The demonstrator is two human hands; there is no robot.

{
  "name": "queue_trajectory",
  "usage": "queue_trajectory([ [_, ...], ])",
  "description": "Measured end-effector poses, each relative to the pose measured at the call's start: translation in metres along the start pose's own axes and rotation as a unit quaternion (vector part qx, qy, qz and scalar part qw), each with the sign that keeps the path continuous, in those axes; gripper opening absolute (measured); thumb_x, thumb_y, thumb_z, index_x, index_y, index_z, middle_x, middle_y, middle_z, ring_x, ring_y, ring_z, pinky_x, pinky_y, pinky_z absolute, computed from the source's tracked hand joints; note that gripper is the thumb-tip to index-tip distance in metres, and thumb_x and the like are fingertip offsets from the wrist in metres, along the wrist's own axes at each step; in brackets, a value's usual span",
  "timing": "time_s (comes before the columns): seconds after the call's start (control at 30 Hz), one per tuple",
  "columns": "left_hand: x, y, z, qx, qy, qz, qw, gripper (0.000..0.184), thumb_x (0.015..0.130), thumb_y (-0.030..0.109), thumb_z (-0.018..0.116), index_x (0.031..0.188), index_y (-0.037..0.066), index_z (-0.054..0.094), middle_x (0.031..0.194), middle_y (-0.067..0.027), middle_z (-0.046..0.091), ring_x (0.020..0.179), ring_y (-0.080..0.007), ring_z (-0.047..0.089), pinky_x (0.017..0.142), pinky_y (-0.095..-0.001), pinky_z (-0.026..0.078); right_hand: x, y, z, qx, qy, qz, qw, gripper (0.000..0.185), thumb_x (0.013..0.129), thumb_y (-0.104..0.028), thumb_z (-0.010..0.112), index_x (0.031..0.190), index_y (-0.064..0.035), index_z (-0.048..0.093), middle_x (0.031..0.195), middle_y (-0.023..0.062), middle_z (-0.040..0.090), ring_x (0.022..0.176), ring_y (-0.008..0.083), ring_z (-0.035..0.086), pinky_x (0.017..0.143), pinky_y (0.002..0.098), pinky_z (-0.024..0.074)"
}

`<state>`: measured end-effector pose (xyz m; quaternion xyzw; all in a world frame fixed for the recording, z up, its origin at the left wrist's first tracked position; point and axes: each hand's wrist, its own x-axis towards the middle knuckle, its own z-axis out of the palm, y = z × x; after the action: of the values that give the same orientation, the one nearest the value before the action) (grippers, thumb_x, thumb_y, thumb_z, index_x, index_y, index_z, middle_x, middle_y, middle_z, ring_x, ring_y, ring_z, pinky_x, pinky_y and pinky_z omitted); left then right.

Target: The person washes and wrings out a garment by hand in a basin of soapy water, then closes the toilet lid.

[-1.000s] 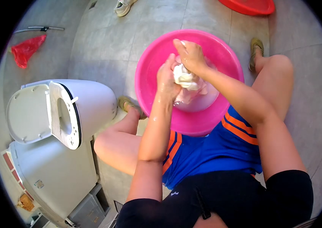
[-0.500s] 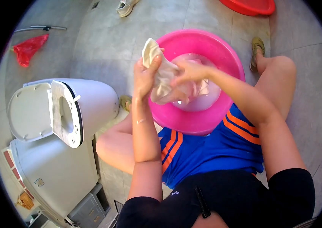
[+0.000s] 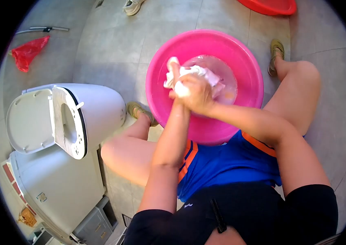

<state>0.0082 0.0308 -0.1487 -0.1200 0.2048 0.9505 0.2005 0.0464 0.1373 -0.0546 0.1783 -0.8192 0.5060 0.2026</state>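
Over the pink basin (image 3: pixel 156 81), a bunched, wet-looking white cloth (image 3: pixel 201 72) is gathered between my two hands. My left hand (image 3: pixel 175 79) is at the cloth's left side, closed on it, its fingers blurred by motion. My right hand (image 3: pixel 197 93) presses over the cloth against my left hand, its fingers bent around it. What kind of garment the cloth is cannot be made out. Cloudy, soapy water (image 3: pixel 229 81) lies in the basin below, and the basin stands on the floor between my legs.
To the left stands a white toilet (image 3: pixel 101 104) with its lid raised, beside a white appliance (image 3: pixel 58 183). A red plastic bag (image 3: pixel 28 53) is at the far left. At the top are a shoe (image 3: pixel 133 6) and the edge of a red basin (image 3: pixel 270 7).
Both hands have come together and moved in over the basin. The cloth, stretched upright before, is now bunched up between them.
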Motion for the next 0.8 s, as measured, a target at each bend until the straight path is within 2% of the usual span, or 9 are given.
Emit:
queue_trajectory([
  [0.07, 0.008, -0.023, 0.01, -0.054, 0.007, 0.015, 0.998, 0.045, 0.09, 0.054, 0.045, 0.09, 0.011, 0.055, 0.088, -0.0072, 0.06, 0.079, -0.021, 0.06, 0.071, -0.0328, 0.05, 0.031, 0.0, -0.014, -0.05, -0.03, 0.21, 0.976, 0.035, 0.071, -0.029, 0.073, 0.091, -0.0035, 0.06, 0.08, 0.015, 0.061, 0.077, 0.0345, 0.06, 0.068, 0.0418, 0.0463],
  [0.1, 0.003, -0.024, 0.075, 0.073, 0.19, 0.08, 0.976, 0.051, 0.089, 0.056, 0.043, 0.1, 0.008, 0.055, 0.091, -0.0078, 0.061, 0.084, -0.0227, 0.06, 0.077, -0.0358, 0.05, 0.047, 0.006, -0.015, -0.09, -0.005, 0.319, 0.943, 0.033, 0.073, -0.03, 0.072, 0.088, -0.0035, 0.06, 0.079, 0.0159, 0.061, 0.077, 0.0352, 0.06, 0.069, 0.0421, 0.046],
  [0.27, 0.01, -0.015, 0.082, 0.107, 0.207, 0.065, 0.97, 0.051, 0.089, 0.057, 0.043, 0.1, 0.009, 0.056, 0.088, -0.0077, 0.062, 0.081, -0.0222, 0.061, 0.074, -0.0371, 0.053, 0.045, 0.029, -0.015, -0.003, 0.015, 0.249, 0.968, 0.026, 0.078, -0.03, 0.065, 0.089, -0.0071, 0.06, 0.081, 0.0169, 0.062, 0.078, 0.0371, 0.06, 0.071, 0.0455, 0.046],
  [0.37, -0.003, 0.017, 0.079, 0.0, -0.01, 0.02, 1.0, 0.04, 0.092, 0.049, 0.044, 0.081, 0.013, 0.056, 0.073, -0.0031, 0.06, 0.062, -0.0179, 0.059, 0.059, -0.0309, 0.051, 0.024, 0.005, -0.009, -0.037, -0.053, 0.162, 0.985, 0.025, 0.081, -0.032, 0.06, 0.085, -0.0077, 0.061, 0.086, 0.0194, 0.063, 0.085, 0.0366, 0.062, 0.077, 0.0464, 0.0461],
  [0.5, 0.01, -0.03, 0.095, 0.173, 0.235, 0.11, 0.95, 0.032, 0.095, 0.036, 0.044, 0.088, 0.008, 0.057, 0.078, -0.0068, 0.061, 0.07, -0.02, 0.06, 0.065, -0.0323, 0.051, 0.071, 0.044, -0.037, -0.036, -0.041, 0.417, 0.907, 0.038, 0.086, -0.039, 0.053, 0.073, -0.0041, 0.061, 0.073, 0.0181, 0.064, 0.075, 0.0354, 0.064, 0.07, 0.0472, 0.0472],
  [0.53, -0.001, -0.025, 0.108, 0.1, 0.191, 0.04, 0.976, 0.031, 0.095, 0.03, 0.044, 0.106, 0.002, 0.051, 0.085, -0.0092, 0.059, 0.076, -0.0204, 0.06, 0.066, -0.0329, 0.052, 0.068, 0.044, -0.033, -0.036, -0.036, 0.405, 0.913, 0.036, 0.086, -0.037, 0.051, 0.074, -0.0045, 0.061, 0.071, 0.0187, 0.063, 0.072, 0.0367, 0.063, 0.067, 0.0479, 0.0469],
  [0.67, -0.007, 0.009, 0.096, 0.042, 0.147, -0.023, 0.988, 0.035, 0.096, 0.034, 0.04, 0.101, 0.002, 0.054, 0.088, -0.012, 0.061, 0.075, -0.0215, 0.061, 0.065, -0.0328, 0.052, 0.025, 0.014, 0.001, -0.072, -0.046, 0.147, 0.985, 0.03, 0.088, -0.029, 0.047, 0.077, -0.0058, 0.062, 0.069, 0.0212, 0.06, 0.069, 0.0394, 0.06, 0.066, 0.0493, 0.0453],
  [0.77, -0.007, 0.0, 0.111, 0.107, 0.251, 0.069, 0.96, 0.037, 0.096, 0.034, 0.04, 0.101, 0.0, 0.054, 0.086, -0.0134, 0.061, 0.074, -0.0234, 0.062, 0.064, -0.0343, 0.053, 0.029, 0.025, -0.01, -0.027, 0.028, 0.163, 0.986, 0.034, 0.088, -0.034, 0.048, 0.076, -0.0053, 0.062, 0.071, 0.0214, 0.061, 0.072, 0.0401, 0.06, 0.067, 0.049, 0.0454],
  [0.8, -0.002, -0.003, 0.105, 0.117, 0.24, 0.05, 0.962, 0.036, 0.096, 0.033, 0.041, 0.101, -0.001, 0.054, 0.085, -0.0145, 0.061, 0.073, -0.0248, 0.062, 0.062, -0.0372, 0.053, 0.041, 0.062, -0.006, 0.009, 0.011, 0.382, 0.924, 0.04, 0.088, -0.04, 0.048, 0.076, -0.005, 0.063, 0.075, 0.0213, 0.063, 0.074, 0.04, 0.06, 0.067, 0.0486, 0.0457],
])
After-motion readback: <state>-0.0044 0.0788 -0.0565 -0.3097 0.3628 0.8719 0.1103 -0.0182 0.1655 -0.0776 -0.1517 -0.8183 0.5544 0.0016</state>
